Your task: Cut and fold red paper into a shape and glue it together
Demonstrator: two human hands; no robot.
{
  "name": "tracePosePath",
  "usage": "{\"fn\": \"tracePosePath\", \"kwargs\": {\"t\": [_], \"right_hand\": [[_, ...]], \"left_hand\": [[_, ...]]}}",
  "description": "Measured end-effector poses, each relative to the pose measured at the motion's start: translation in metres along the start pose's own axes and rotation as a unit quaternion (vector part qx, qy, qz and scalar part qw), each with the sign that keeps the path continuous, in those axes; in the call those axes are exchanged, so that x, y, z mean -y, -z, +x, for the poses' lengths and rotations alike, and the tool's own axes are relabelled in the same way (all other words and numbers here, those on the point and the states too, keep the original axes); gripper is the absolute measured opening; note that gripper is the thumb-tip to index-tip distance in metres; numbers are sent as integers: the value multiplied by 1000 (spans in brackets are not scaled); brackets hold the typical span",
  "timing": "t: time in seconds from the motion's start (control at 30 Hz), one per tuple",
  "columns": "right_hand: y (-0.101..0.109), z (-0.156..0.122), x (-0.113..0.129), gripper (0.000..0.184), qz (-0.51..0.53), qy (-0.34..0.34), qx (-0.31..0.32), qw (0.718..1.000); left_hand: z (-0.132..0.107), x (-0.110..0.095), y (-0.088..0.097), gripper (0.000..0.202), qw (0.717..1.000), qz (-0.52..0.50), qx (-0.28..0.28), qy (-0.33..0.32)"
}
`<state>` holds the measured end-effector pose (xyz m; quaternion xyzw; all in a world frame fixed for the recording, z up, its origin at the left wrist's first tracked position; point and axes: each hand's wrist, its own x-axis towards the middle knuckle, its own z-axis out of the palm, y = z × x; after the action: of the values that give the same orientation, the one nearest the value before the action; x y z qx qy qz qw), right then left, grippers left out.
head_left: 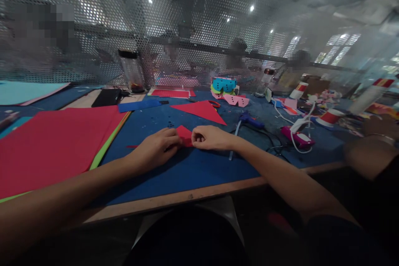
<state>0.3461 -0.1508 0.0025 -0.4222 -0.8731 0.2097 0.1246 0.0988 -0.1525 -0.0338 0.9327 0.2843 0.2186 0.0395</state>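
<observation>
A small piece of red paper (185,135) lies on the blue work mat (193,166) in front of me. My left hand (158,146) presses its fingers down on the paper's left side. My right hand (208,137) is curled, pinching the paper's right edge. Both hands meet at the piece. Just behind it a red paper triangle (201,110) rests flat on the mat.
A stack of red sheets over green ones (52,141) fills the left. A blue glue gun (251,119) with cables, a pink device (296,137), paper masks (229,90), red-and-white cups (328,117) and a jar (132,70) stand behind. Another person's arm (370,149) is at the right. A perforated metal screen backs the table.
</observation>
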Motion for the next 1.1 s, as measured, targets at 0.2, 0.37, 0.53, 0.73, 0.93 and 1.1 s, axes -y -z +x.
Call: {"fn": "tracePosePath", "kwargs": {"t": [0.2,0.37,0.53,0.73,0.93,1.1], "right_hand": [[7,-1,-6,6,19,-3,28,999],[9,-2,-8,7,12,-10,37,999],[13,-3,-16,8,13,-12,48,999],[24,-7,-21,7,23,-8,81,996],[31,-10,-18,9,34,-15,105,994],[33,-11,-24,17,27,-10,115,993]], "left_hand": [[0,1,0,24,1000,-4,-4,-3],[0,0,1,22,1000,-6,-3,-3],[0,0,1,22,1000,-14,-7,-8],[-1,2,-1,21,1000,-12,-10,-5],[-1,1,0,22,1000,-16,-21,-17],[-1,2,-1,23,999,-16,-24,-14]]}}
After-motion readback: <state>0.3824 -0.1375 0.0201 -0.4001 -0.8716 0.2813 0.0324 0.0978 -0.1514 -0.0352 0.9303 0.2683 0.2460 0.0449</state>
